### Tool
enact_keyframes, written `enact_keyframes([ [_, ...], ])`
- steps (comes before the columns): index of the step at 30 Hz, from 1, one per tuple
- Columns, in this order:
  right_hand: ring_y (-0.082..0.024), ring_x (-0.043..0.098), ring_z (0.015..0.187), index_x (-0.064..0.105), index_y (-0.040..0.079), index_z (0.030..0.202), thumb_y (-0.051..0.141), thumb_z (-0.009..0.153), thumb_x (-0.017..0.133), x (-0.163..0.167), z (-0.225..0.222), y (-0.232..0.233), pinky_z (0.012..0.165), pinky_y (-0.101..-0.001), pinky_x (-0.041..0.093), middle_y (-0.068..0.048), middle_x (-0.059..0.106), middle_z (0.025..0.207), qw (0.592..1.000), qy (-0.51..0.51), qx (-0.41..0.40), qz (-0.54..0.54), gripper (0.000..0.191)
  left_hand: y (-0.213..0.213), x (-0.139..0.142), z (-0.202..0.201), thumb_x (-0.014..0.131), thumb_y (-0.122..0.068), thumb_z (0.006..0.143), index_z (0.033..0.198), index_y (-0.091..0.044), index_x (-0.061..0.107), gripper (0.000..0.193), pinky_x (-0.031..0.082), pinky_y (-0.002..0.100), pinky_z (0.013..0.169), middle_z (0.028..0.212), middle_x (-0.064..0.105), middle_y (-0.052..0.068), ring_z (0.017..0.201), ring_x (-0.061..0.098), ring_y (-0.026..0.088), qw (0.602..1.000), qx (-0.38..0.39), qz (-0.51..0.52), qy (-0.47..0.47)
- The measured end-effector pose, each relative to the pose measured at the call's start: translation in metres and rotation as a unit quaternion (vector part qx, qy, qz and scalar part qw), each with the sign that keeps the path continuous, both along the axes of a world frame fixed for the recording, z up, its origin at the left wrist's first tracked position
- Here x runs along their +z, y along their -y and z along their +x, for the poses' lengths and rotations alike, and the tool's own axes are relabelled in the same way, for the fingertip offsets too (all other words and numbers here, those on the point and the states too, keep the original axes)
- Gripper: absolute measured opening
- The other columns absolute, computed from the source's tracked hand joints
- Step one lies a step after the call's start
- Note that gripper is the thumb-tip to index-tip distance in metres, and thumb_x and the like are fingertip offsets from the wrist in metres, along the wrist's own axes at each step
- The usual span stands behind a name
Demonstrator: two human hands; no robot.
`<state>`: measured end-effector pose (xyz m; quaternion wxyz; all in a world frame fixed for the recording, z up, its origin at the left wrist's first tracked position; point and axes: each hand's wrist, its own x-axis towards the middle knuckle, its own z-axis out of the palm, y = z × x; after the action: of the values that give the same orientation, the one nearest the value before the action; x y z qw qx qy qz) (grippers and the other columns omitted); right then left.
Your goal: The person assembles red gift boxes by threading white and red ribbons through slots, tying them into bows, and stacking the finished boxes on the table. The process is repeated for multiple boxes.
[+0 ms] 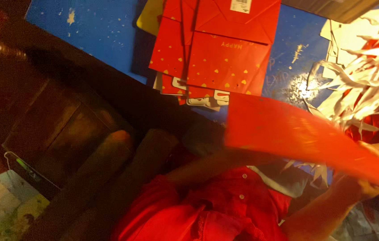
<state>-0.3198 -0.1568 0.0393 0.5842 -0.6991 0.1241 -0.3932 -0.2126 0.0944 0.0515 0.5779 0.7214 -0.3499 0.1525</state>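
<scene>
A large plain red paper sheet (296, 134) is blurred in the air across the middle right. My right hand (372, 178) grips its lower right edge. My left forearm (198, 167) reaches to the sheet's left edge; the left hand itself is blurred and hidden behind the sheet, so its grip cannot be made out. Beyond the sheet, a stack of flat red paper bags with small gold hearts (216, 53) lies on a blue surface (95, 31). I wear a red buttoned garment (225, 201).
A tangle of white paper strips (368, 76) lies at the right over more red paper. A yellow sheet (149, 18) peeks out from under the bags. Dark wooden furniture (55, 120) fills the left, with a patterned mat (2, 209) at the bottom left.
</scene>
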Motion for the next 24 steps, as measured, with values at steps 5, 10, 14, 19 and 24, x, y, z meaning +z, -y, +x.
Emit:
enact_keyframes([
  [5, -0.016, 0.053, 0.058, 0.053, 0.006, 0.115, 0.008, 0.112, 0.062, -0.013, 0.043, -0.050, 0.054, -0.0322, 0.048, -0.005, 0.058, 0.081, 0.962, 0.019, 0.113, 0.247, 0.010, -0.007, 0.002, 0.018, 0.072, -0.012, 0.097, 0.143, -0.020, 0.044, 0.055, 0.028, 0.054, 0.130, 0.156, 0.044, 0.014, 0.151, 0.043, 0.032, 0.998, 0.033, -0.041, 0.023],
  [10, -0.013, 0.065, 0.100, 0.060, 0.005, 0.137, 0.019, 0.104, 0.056, -0.021, 0.107, -0.145, 0.085, -0.0270, 0.053, -0.005, 0.068, 0.120, 0.916, -0.197, 0.166, 0.307, 0.036, -0.032, 0.014, 0.027, 0.071, -0.024, 0.099, 0.144, -0.015, 0.042, 0.055, 0.014, 0.062, 0.129, 0.158, 0.041, 0.016, 0.154, 0.036, 0.042, 0.995, 0.090, -0.039, -0.004],
  [14, -0.018, 0.068, 0.100, 0.057, 0.003, 0.141, 0.019, 0.103, 0.055, -0.007, 0.107, -0.184, 0.088, -0.0289, 0.054, -0.014, 0.070, 0.118, 0.823, -0.171, 0.319, 0.439, 0.042, -0.049, 0.027, 0.024, 0.067, -0.025, 0.103, 0.142, -0.015, 0.045, 0.045, -0.002, 0.069, 0.128, 0.160, 0.041, 0.015, 0.159, 0.029, 0.045, 0.983, 0.179, 0.036, -0.025],
  [19, -0.022, 0.071, 0.093, 0.061, -0.002, 0.129, 0.021, 0.104, 0.055, 0.014, 0.081, -0.167, 0.087, -0.0357, 0.059, -0.013, 0.071, 0.106, 0.848, -0.241, 0.272, 0.386, 0.034, -0.050, 0.029, 0.031, 0.064, -0.018, 0.102, 0.133, -0.016, 0.055, 0.032, 0.009, 0.064, 0.130, 0.155, 0.046, 0.012, 0.152, 0.033, 0.040, 0.990, 0.124, 0.037, -0.059],
  [24, -0.016, 0.068, 0.094, 0.064, -0.003, 0.130, 0.017, 0.108, 0.057, 0.019, 0.044, -0.130, 0.091, -0.0327, 0.057, -0.011, 0.071, 0.109, 0.928, -0.146, 0.156, 0.306, 0.030, -0.025, 0.029, 0.025, 0.065, -0.006, 0.098, 0.120, -0.013, 0.063, 0.023, 0.022, 0.062, 0.133, 0.141, 0.058, 0.010, 0.148, 0.045, 0.036, 0.995, -0.032, 0.076, -0.050],
])
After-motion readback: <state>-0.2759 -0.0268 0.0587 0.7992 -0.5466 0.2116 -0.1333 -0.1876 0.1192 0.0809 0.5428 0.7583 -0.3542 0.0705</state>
